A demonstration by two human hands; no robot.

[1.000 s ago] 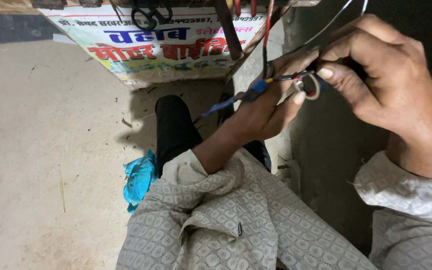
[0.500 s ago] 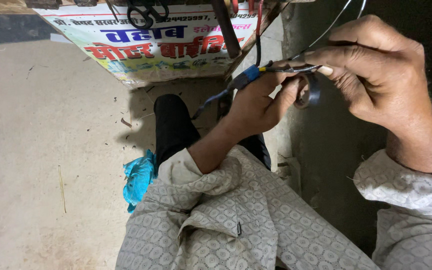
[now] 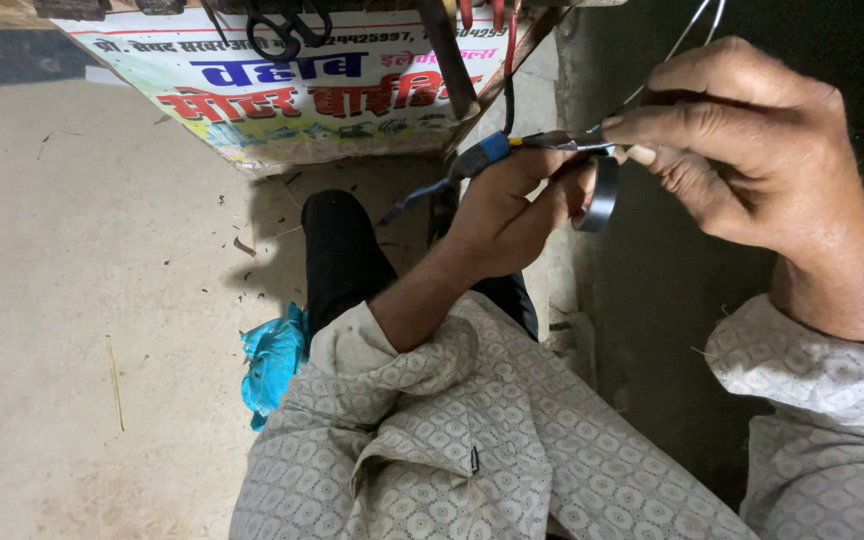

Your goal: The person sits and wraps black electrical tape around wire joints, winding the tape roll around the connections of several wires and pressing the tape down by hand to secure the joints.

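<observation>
Black tape roll (image 3: 600,192) now hangs at six o'clock under my pinching right hand (image 3: 752,170), shifted rightward since earlier, left hand (image 3: 512,205) gripping the blue-sleeved wire (image 3: 492,150).

printed banner (image 3: 282,100) | black scissors (image 3: 287,25) | blue cloth (image 3: 272,360) | concrete floor (image 3: 82,300)

The left hand (image 3: 507,205) grips a bundle of thin blue and yellow insulated wires (image 3: 497,148) from below, while the right hand (image 3: 752,150) pinches the bundle's end from above, a black roll of insulating tape (image 3: 602,195) hanging just beneath its fingertips. Behind them a printed paper banner (image 3: 292,95) drapes over a bench edge with black-handled scissors (image 3: 287,25) on top. A crumpled blue plastic bag (image 3: 272,360) lies on the concrete floor (image 3: 82,300).
</observation>
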